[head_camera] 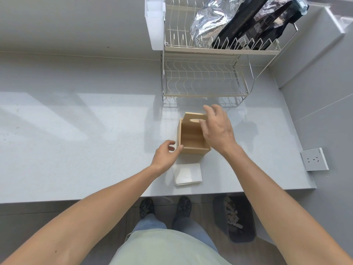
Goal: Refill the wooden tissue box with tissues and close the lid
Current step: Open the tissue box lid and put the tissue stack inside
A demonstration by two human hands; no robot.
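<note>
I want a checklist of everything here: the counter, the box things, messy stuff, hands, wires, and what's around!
Surface: grey counter, bare on the left.
Job's things: wooden tissue box with its lid tilted open, inside looks empty; tissue stack lies flat in front of it.
Clutter: dish rack holding foil bags.
Hands: left hand touches the box's near left corner; right hand over the box at the lid, grip unclear.
Cables: nothing seen.
Surroundings: wall socket; bin on the floor.

One wooden tissue box (pixel 193 136), one tissue stack (pixel 187 174), two hands: left hand (pixel 165 156), right hand (pixel 217 128); one dish rack (pixel 202 77), two foil bags (pixel 238 22).
</note>
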